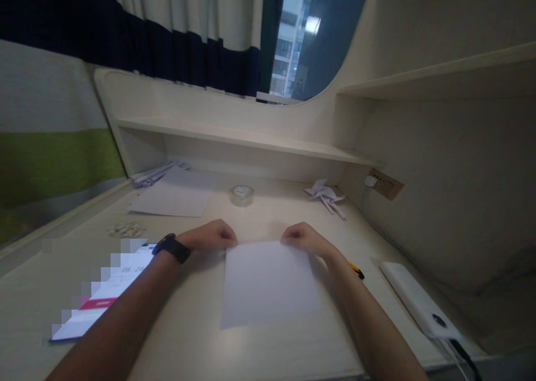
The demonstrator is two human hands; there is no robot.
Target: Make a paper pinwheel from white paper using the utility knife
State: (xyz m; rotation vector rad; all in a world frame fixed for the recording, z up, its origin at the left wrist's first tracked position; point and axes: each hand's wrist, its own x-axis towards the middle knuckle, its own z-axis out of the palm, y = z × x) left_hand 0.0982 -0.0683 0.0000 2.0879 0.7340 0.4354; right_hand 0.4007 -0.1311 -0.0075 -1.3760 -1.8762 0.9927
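Note:
A white sheet of paper lies flat on the pale desk in front of me. My left hand, with a black watch on its wrist, pinches the sheet's far left corner with curled fingers. At the far right corner, my right hand grips the paper the same way. Both forearms reach in from the near edge.
A roll of clear tape stands behind the sheet. Folded paper shapes lie at the back right, more sheets at the back left. A phone lies left, a white power bank right, a yellow pen by my right wrist.

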